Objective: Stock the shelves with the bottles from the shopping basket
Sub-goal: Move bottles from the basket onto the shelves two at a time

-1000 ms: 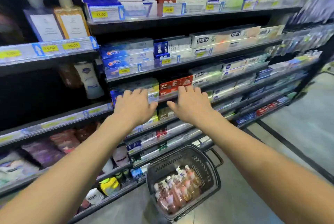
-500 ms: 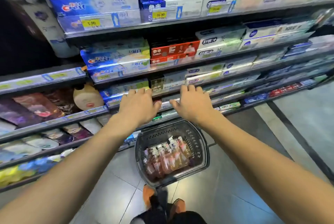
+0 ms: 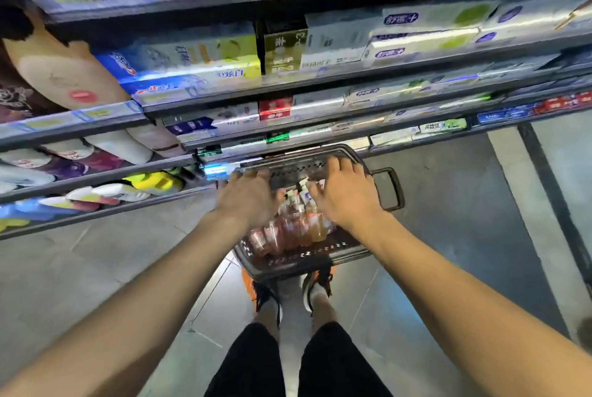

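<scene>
Pinkish and amber bottles (image 3: 290, 228) lie packed side by side in the dark plastic shopping basket (image 3: 307, 263), which sits on the floor (image 3: 448, 236) just in front of the person's shoes (image 3: 315, 286) and close under the lowest of the shelves (image 3: 105, 207); that is all the head view, the only one, gives of the load. Both hands hang over the basket's open top, palms down, the left hand (image 3: 248, 196) above the near-left bottles and the right hand (image 3: 344, 193) above the caps toward the far-right. Fingers on each are spread and slightly curled, closed on nothing that shows, though motion blur hides whether any fingertip touches a cap. The bottles' long axes run from near-left to far-right, caps pointing away toward the shelves, so they lie straight below both palms. Neither hand looks clearly nearer; the right seems a little closer to the caps, which I judge the likeliest place to take hold
</scene>
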### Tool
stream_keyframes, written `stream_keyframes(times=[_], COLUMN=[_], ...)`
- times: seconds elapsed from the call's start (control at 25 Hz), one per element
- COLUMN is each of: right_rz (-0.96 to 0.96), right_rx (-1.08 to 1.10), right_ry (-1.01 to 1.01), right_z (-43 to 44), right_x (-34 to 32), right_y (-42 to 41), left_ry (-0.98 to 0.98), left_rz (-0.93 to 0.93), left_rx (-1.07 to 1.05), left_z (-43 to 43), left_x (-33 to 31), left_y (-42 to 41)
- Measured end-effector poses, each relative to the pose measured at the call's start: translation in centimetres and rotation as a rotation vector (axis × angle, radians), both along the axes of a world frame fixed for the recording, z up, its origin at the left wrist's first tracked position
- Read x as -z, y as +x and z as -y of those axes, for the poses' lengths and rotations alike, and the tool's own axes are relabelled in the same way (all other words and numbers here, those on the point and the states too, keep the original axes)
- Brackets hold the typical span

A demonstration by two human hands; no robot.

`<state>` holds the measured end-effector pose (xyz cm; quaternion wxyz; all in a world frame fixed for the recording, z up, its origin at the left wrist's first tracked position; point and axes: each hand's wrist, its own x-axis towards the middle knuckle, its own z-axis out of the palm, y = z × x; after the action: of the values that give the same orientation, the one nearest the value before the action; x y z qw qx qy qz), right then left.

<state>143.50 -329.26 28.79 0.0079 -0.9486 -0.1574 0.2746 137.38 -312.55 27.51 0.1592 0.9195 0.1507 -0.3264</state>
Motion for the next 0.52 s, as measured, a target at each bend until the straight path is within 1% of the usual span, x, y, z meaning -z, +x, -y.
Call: stream_keyframes(times=[0.08, 0.2, 0.28, 0.36, 0.44, 0.52], right_rz=[-0.040, -0.112, -0.160, -0.207, -0.228, -0.235], right_rx=[0.001, 0.016, 0.027, 0.049, 0.083, 0.108], right_ry=[-0.021, -0.057, -0.064, -0.063, -0.075, -0.093], right_z=[1.0, 2.4, 3.3, 4.1, 5.1, 6.1], right_x=[5.1, 12.4, 17.2, 21.5, 24.7, 27.4], right_y=[0.1, 0.1, -0.2, -0.3, -0.4, -0.4], left_ry=[-0.014, -0.065, -0.164, -0.302, -0.393, -0.443], left_rz=[-0.048, -0.124, -0.209, -0.266, -0.242, -0.207], left_rx=[-0.031, -0.163, -0.264, -0.422, -0.630, -0.786], left_z=[0.3, 1.0, 1.5, 2.2, 3.2, 4.4], left_x=[5.2, 12.7, 18.6, 23.9, 28.5, 32.2], left_y=[0.0, -0.1, -0.6, -1.2, -1.9, -2.4])
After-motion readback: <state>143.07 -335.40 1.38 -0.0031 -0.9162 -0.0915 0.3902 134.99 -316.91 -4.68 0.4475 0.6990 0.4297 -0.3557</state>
